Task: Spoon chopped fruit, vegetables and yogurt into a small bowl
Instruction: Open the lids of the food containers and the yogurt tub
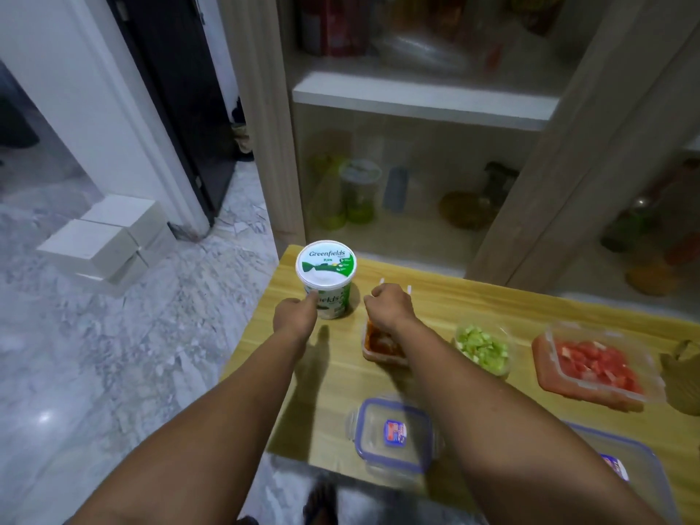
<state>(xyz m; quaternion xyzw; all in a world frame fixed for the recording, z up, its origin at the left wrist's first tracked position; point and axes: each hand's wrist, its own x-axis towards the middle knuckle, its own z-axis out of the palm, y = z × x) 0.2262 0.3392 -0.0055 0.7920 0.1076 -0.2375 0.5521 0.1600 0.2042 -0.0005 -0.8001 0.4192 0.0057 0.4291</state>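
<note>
Both hands reach across the wooden table toward the yogurt tub.

The left hand touches the side of the lidded yogurt tub at the table's far left corner, fingers curled against it; whether it truly grips, I cannot tell. The right hand is closed in a fist around something thin and white, above a small container of reddish food. To the right sit chopped green vegetables and a tub of red fruit cubes. Two lids lie nearer.
</note>
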